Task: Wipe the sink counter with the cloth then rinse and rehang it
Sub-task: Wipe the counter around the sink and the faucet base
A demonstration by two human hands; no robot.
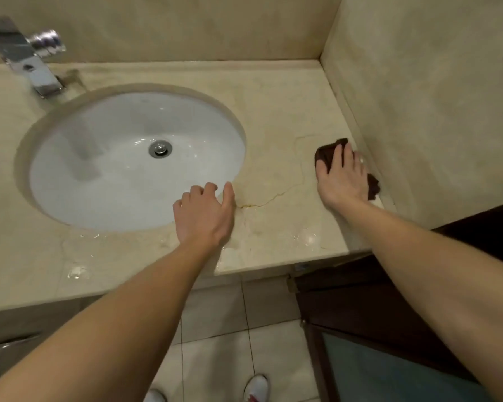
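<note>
A dark brown cloth lies flat on the beige marble counter, close to the right wall. My right hand presses down on it with spread fingers; cloth shows past the fingertips and by the heel of the palm. My left hand rests at the right rim of the white oval sink, fingers loosely curled over the edge, holding nothing. The sink has a metal drain in its middle. A chrome faucet stands at the back left.
Water patches glisten on the counter near its front edge. A thin crack runs across the marble between my hands. The side wall bounds the counter on the right. A dark wooden door and tiled floor lie below.
</note>
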